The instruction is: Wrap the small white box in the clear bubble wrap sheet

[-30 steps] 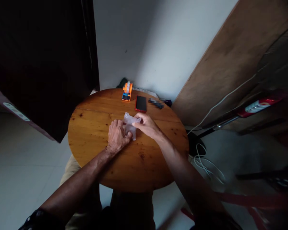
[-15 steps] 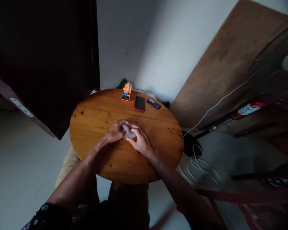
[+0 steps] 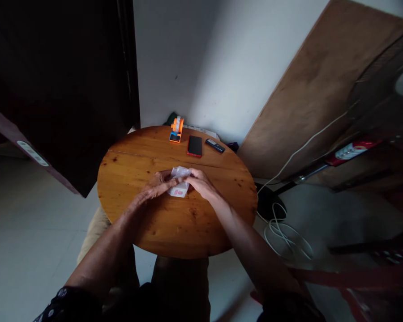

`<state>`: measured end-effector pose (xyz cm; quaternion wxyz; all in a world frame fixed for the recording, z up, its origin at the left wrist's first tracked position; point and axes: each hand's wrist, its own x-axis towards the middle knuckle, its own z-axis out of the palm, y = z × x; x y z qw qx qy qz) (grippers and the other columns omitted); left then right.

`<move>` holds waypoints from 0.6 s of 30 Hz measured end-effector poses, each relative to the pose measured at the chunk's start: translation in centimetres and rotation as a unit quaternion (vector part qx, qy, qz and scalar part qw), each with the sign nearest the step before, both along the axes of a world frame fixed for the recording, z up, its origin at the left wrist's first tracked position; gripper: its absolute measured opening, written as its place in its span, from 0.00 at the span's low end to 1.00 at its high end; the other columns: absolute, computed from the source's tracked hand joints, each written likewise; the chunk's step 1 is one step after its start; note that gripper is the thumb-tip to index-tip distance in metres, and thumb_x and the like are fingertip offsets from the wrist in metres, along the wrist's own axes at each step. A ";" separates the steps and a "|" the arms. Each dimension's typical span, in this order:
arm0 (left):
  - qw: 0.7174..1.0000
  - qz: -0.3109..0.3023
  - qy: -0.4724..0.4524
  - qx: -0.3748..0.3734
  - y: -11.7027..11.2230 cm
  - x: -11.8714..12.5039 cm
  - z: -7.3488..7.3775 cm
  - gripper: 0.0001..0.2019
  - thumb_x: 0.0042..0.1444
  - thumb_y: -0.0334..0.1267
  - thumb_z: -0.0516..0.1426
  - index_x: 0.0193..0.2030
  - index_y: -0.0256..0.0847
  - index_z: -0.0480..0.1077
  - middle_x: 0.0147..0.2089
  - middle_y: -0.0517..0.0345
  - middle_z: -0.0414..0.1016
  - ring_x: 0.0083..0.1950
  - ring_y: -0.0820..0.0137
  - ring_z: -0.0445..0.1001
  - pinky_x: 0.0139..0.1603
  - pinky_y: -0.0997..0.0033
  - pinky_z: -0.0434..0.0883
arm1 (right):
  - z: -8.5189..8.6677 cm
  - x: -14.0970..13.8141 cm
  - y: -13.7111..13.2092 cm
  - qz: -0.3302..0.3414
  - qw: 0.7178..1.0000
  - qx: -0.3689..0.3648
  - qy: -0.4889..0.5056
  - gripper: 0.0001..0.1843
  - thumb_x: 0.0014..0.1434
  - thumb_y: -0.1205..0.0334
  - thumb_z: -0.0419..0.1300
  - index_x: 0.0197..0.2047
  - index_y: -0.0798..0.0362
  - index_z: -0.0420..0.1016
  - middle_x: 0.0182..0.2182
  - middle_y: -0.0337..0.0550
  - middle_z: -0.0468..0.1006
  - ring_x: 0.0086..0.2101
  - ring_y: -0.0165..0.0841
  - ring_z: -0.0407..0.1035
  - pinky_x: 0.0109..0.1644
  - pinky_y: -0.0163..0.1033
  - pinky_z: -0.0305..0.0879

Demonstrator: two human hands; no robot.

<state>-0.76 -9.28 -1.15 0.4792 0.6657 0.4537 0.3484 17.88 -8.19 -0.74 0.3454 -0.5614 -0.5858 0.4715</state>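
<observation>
A small whitish plastic packet [image 3: 178, 192] with red print is held over the middle of the round wooden table [image 3: 121, 188]. My left hand [image 3: 158, 184] grips its left side, the thumb lying across its front. From the right, my right hand [image 3: 203, 184] pinches it, with the thumb close to the other thumb. Both hands are closed on the packet, and some fingers are hidden behind it. What the packet contains, if anything, I cannot make out.
At the table's far side stand an orange and blue tape dispenser [image 3: 176, 127], a red-edged phone [image 3: 195, 146] and a small dark handset [image 3: 215, 145]. A fan [image 3: 372, 94] and a loose white cable [image 3: 282, 232] are on the right. A dark door [image 3: 63, 89] is at left.
The packet, bunched up between my fingers before, now shows a broader, flatter face with red print. Both hands have shifted their hold to its sides.
</observation>
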 end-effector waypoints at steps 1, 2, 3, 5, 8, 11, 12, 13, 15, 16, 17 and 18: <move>1.000 -0.009 -0.005 -0.006 0.1 -0.1 -0.1 0.24 0.51 0.53 0.63 0.48 0.35 0.76 0.40 0.51 0.80 0.40 0.62 0.76 0.38 0.68 0.71 | 0.0 -0.1 0.3 -0.002 0.999 -0.030 0.017 0.04 0.52 0.62 0.61 0.33 0.52 0.72 0.22 0.35 0.74 0.21 0.29 0.68 0.22 0.32 0.64; 0.999 -0.018 -0.022 -0.014 0.3 -0.2 -0.3 0.25 0.49 0.52 0.65 0.48 0.36 0.76 0.41 0.51 0.80 0.41 0.62 0.76 0.40 0.67 0.71 | -0.1 -0.3 0.5 -0.006 0.999 -0.044 0.027 0.06 0.52 0.62 0.62 0.35 0.52 0.73 0.21 0.35 0.74 0.19 0.29 0.67 0.21 0.32 0.63; 0.998 -0.027 -0.050 -0.023 0.5 -0.2 -0.6 0.26 0.47 0.50 0.66 0.49 0.37 0.75 0.43 0.50 0.80 0.42 0.62 0.76 0.41 0.66 0.72 | -0.2 -0.3 0.6 -0.010 0.998 -0.045 0.033 0.07 0.53 0.61 0.62 0.36 0.52 0.73 0.21 0.35 0.74 0.18 0.28 0.66 0.20 0.32 0.62; 0.991 -0.043 -0.116 -0.047 0.9 0.0 -1.2 0.29 0.44 0.50 0.68 0.51 0.37 0.73 0.45 0.49 0.80 0.44 0.62 0.77 0.44 0.65 0.73 | -0.7 -0.2 0.7 -0.016 0.998 -0.030 0.048 0.10 0.53 0.57 0.64 0.37 0.52 0.74 0.21 0.34 0.74 0.18 0.28 0.65 0.18 0.31 0.62; 0.980 -0.048 -0.177 -0.071 1.2 0.4 -1.8 0.32 0.42 0.49 0.70 0.53 0.35 0.70 0.47 0.46 0.79 0.46 0.62 0.77 0.46 0.64 0.73 | -1.3 0.4 0.7 -0.016 0.998 0.004 0.068 0.17 0.52 0.46 0.64 0.33 0.52 0.72 0.20 0.34 0.73 0.18 0.27 0.65 0.18 0.31 0.61; 0.977 -0.029 -0.197 -0.073 1.1 0.7 -1.9 0.32 0.43 0.48 0.70 0.53 0.35 0.69 0.48 0.45 0.79 0.48 0.61 0.77 0.48 0.63 0.74 | -1.6 1.2 0.6 -0.001 0.997 0.033 0.066 0.21 0.50 0.40 0.64 0.29 0.51 0.68 0.20 0.33 0.70 0.19 0.27 0.65 0.21 0.31 0.62; 0.976 -0.023 -0.202 -0.077 1.1 0.8 -1.9 0.32 0.44 0.48 0.70 0.53 0.35 0.68 0.48 0.45 0.79 0.48 0.61 0.78 0.48 0.62 0.74 | -1.5 1.5 0.5 0.005 0.997 0.040 0.064 0.21 0.50 0.40 0.64 0.28 0.51 0.68 0.21 0.33 0.70 0.20 0.27 0.65 0.23 0.31 0.62; 0.975 -0.019 -0.205 -0.083 1.1 0.8 -1.9 0.32 0.44 0.48 0.69 0.53 0.35 0.68 0.48 0.45 0.79 0.48 0.61 0.78 0.48 0.62 0.74 | -1.4 1.6 0.4 0.015 0.997 0.046 0.063 0.21 0.50 0.41 0.64 0.29 0.51 0.68 0.22 0.34 0.71 0.22 0.27 0.66 0.25 0.32 0.64; 0.975 -0.006 -0.204 -0.091 1.1 0.8 -1.8 0.31 0.44 0.49 0.69 0.52 0.36 0.69 0.48 0.46 0.79 0.47 0.61 0.78 0.49 0.62 0.74 | -1.2 1.8 0.3 0.053 0.995 0.052 0.069 0.18 0.50 0.45 0.65 0.33 0.51 0.71 0.27 0.35 0.75 0.28 0.29 0.70 0.31 0.33 0.66; 0.975 0.004 -0.201 -0.093 1.1 0.8 -1.8 0.31 0.43 0.49 0.69 0.52 0.36 0.69 0.48 0.47 0.79 0.47 0.61 0.78 0.48 0.62 0.74 | -1.1 1.8 0.2 0.075 0.993 0.053 0.074 0.17 0.50 0.47 0.67 0.37 0.50 0.73 0.31 0.36 0.77 0.32 0.30 0.71 0.35 0.33 0.68; 0.976 0.015 -0.196 -0.092 1.1 0.8 -1.8 0.31 0.43 0.49 0.69 0.51 0.36 0.70 0.48 0.47 0.79 0.47 0.61 0.78 0.48 0.62 0.74 | -1.0 1.8 0.2 0.092 0.991 0.054 0.074 0.19 0.49 0.50 0.68 0.41 0.50 0.74 0.34 0.37 0.78 0.35 0.31 0.72 0.38 0.34 0.68; 0.977 0.025 -0.192 -0.089 1.2 0.9 -1.8 0.31 0.43 0.50 0.69 0.51 0.36 0.70 0.48 0.47 0.79 0.47 0.61 0.78 0.47 0.63 0.74 | -1.0 1.7 0.1 0.101 0.991 0.056 0.068 0.21 0.48 0.53 0.68 0.45 0.49 0.74 0.36 0.37 0.79 0.37 0.32 0.73 0.40 0.34 0.68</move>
